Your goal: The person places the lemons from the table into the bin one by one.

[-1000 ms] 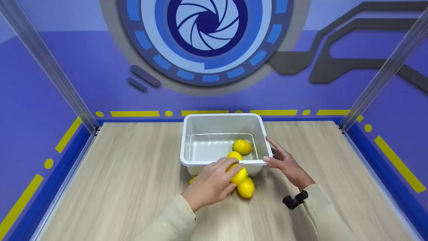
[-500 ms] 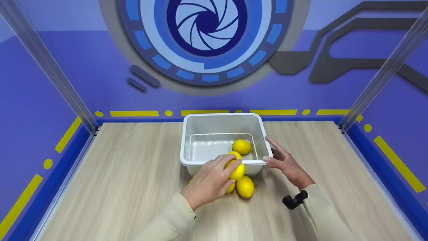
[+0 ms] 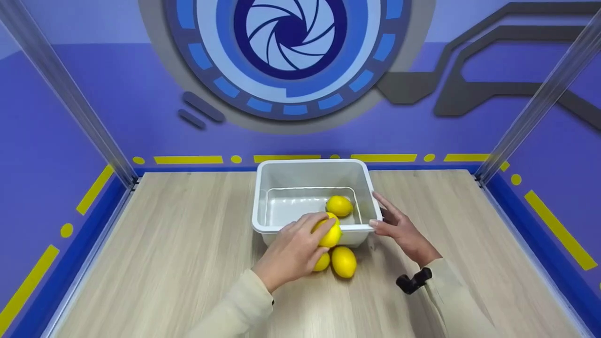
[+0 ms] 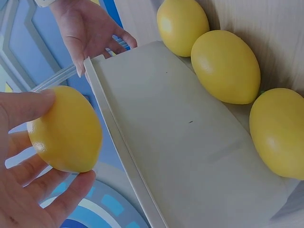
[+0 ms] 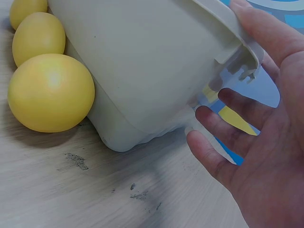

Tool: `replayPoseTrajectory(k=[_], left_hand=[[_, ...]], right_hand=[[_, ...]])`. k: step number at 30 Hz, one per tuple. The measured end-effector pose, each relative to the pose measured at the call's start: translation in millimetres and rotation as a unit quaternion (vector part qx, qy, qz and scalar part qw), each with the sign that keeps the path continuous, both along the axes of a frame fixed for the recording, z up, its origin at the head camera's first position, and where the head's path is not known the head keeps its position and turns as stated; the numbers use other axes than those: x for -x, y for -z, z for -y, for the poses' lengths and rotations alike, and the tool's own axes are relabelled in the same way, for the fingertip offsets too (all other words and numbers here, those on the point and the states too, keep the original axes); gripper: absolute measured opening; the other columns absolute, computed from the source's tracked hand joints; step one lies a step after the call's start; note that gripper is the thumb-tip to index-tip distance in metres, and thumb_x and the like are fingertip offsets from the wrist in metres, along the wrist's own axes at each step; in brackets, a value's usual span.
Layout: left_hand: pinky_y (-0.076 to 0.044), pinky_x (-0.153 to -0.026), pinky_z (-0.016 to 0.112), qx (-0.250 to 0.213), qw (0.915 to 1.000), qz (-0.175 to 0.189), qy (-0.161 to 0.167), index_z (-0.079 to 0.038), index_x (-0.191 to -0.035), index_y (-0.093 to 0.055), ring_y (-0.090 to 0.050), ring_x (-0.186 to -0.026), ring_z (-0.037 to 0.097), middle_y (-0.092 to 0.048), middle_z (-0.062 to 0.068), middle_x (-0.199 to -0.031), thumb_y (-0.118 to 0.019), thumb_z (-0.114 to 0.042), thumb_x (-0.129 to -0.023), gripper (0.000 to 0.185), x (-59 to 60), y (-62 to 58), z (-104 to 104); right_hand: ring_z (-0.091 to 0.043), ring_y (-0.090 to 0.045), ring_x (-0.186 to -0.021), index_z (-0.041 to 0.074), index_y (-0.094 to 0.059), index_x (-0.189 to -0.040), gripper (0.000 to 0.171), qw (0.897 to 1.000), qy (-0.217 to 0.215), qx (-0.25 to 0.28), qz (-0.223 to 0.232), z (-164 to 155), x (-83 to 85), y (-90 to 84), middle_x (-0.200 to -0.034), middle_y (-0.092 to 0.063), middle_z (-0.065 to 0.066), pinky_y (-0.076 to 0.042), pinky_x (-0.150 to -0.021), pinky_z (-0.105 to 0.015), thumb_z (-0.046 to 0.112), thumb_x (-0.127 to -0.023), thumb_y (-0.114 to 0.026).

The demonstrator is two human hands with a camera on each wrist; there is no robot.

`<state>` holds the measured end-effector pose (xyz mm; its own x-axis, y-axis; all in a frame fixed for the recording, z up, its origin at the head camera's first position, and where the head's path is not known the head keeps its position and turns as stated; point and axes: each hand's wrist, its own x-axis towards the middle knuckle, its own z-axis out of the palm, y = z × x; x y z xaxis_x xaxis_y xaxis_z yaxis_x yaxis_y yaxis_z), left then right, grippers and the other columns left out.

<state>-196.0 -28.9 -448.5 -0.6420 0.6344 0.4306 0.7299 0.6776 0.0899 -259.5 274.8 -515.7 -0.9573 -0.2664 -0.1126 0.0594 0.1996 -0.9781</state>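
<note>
My left hand (image 3: 293,249) holds a yellow lemon (image 4: 66,129) between thumb and fingertips, at the near rim of a pale grey plastic bin (image 3: 305,174). One lemon (image 3: 339,206) lies on the bin floor at the right; another, partly hidden behind the held one, shows just inside the near wall. On the table before the bin, three lemons stand in a row, as the left wrist view shows: a near one (image 4: 279,134), a middle one (image 4: 225,67) and a far one (image 4: 183,27). My right hand (image 3: 407,234) grips the bin's near right corner, thumb on the rim.
The wood-grain table (image 3: 188,234) is enclosed by blue printed panels (image 3: 94,117) at the back and sides, with clear corner posts. The bin stands close to the back panel. A black wrist device (image 3: 414,280) sits by the right sleeve.
My left hand has shifted slightly left with the held lemon, which has risen a little toward the rim. More of the lemons on the table shows below it. The right hand stays put.
</note>
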Motion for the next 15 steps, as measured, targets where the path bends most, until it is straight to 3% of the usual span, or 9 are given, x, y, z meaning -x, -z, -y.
replayPoseTrajectory(k=[15], left_hand=[[-0.054, -0.094, 0.035, 0.001, 0.9998, 0.008, -0.016, -0.015, -0.140, -0.047, -0.055, -0.123, 0.019, -0.053, 0.005, -0.137, -0.068, -0.031, -0.089, 0.057, 3.2, 2.0, -1.2]], right_hand=[[-0.031, -0.039, -0.138, 0.041, -0.024, -0.151, 0.073, 1.000, -0.004, 0.000, -0.003, -1.1, 1.5, 1.5, -0.157, -0.029, -0.014, -0.049, -0.094, -0.025, 0.026, -0.092, -0.065]])
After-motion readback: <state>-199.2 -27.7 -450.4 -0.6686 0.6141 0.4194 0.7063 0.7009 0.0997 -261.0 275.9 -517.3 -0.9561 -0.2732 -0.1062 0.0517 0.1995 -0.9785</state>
